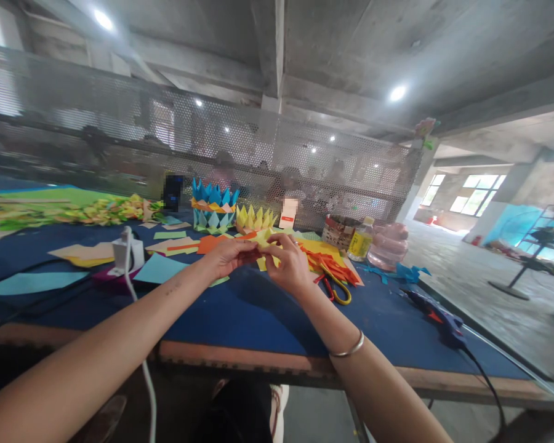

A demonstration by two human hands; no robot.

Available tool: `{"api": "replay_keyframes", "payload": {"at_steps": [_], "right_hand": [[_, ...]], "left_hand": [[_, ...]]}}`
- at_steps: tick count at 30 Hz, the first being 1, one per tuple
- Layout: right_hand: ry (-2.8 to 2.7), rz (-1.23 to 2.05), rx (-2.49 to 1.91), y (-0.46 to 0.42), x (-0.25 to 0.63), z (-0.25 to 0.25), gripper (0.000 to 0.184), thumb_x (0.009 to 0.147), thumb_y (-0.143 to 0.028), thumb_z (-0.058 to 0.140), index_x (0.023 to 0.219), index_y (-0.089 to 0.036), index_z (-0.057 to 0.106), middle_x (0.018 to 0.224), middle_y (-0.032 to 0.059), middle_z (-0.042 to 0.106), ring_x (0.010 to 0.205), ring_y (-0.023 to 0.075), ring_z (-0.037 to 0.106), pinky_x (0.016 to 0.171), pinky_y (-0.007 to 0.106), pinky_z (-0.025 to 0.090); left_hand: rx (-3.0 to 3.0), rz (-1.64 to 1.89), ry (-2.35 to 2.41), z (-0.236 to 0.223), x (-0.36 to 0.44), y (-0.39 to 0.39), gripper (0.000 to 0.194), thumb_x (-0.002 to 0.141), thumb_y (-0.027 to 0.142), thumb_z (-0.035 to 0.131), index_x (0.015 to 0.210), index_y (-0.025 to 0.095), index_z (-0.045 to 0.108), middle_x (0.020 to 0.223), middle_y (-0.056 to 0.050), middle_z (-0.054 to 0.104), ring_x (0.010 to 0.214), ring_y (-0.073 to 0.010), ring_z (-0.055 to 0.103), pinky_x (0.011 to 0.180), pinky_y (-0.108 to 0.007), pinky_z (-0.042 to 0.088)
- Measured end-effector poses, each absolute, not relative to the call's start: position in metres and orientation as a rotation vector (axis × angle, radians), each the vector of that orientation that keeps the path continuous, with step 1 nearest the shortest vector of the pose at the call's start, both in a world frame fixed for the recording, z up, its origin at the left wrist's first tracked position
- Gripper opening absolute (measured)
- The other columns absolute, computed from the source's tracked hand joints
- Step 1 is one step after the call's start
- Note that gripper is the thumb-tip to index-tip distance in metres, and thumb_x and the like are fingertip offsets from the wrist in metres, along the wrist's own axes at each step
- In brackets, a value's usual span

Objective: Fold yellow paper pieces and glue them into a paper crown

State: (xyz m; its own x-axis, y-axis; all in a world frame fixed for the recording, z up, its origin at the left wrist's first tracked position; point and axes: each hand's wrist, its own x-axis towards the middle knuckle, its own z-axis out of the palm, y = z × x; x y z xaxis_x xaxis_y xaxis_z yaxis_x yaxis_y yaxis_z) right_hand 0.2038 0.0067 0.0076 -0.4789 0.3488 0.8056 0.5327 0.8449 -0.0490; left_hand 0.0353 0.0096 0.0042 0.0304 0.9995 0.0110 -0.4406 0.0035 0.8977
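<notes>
Above the dark blue table, my left hand (231,255) and my right hand (286,263) meet with their fingers closed around a small piece of yellow paper (264,237). The fingers hide much of its shape. A silver bangle (348,346) circles my right wrist. Just right of that hand, scissors (339,291) with yellow and red handles lie beside a heap of folded orange paper pieces (335,266). Behind my hands stand pointed paper rings, a blue one (215,200) stacked on others and a yellow one (255,219).
A white power socket (128,252) with a cable stands left. Blue paper sheets (161,269) and green-yellow scraps (106,210) lie there. At right are a yellow-labelled bottle (361,241), a pink-tinted container (388,246), blue paper scraps (410,272) and a glue gun (438,317). A mesh partition (305,147) rises behind.
</notes>
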Motion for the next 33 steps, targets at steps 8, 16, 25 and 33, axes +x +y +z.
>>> {"api": "replay_keyframes", "payload": {"at_steps": [8,16,25,33], "right_hand": [[-1.525,0.667,-0.991,0.015,0.197,0.005,0.053,0.072,-0.047,0.062,0.114,-0.017,0.047,0.094,0.0070,0.059,0.081,0.0178,0.058,0.068,0.029,0.049],[-1.451,0.948,-0.944,0.012,0.191,0.003,0.074,0.055,-0.040,0.077,0.116,-0.016,0.043,0.078,-0.0006,0.060,0.067,0.0137,0.060,0.059,0.024,0.048],[-1.562,0.858,-0.937,0.016,0.197,0.003,0.066,0.060,-0.027,0.074,0.117,-0.017,0.043,0.076,-0.0013,0.062,0.065,0.0134,0.062,0.059,0.025,0.050],[-1.607,0.852,-0.907,0.021,0.194,0.000,0.059,0.061,-0.025,0.072,0.112,-0.018,0.045,0.073,-0.0024,0.061,0.062,0.0123,0.061,0.055,0.023,0.048]], "left_hand": [[1.089,1.448,0.904,-0.001,0.033,0.013,0.021,0.058,0.022,0.081,0.072,0.010,0.070,0.067,-0.006,0.069,0.063,-0.0151,0.065,0.067,-0.028,0.051],[1.309,1.443,1.065,-0.001,0.037,0.010,0.026,0.050,0.033,0.081,0.066,0.015,0.073,0.069,-0.006,0.069,0.069,-0.0171,0.060,0.062,-0.026,0.043],[1.267,1.397,1.072,0.000,0.038,0.008,0.020,0.054,0.031,0.078,0.063,0.014,0.071,0.065,-0.004,0.066,0.064,-0.0141,0.056,0.061,-0.025,0.039],[1.208,1.387,1.072,0.001,0.041,0.008,0.021,0.051,0.029,0.080,0.054,0.015,0.066,0.053,-0.001,0.060,0.051,-0.0112,0.051,0.057,-0.025,0.037]]}}
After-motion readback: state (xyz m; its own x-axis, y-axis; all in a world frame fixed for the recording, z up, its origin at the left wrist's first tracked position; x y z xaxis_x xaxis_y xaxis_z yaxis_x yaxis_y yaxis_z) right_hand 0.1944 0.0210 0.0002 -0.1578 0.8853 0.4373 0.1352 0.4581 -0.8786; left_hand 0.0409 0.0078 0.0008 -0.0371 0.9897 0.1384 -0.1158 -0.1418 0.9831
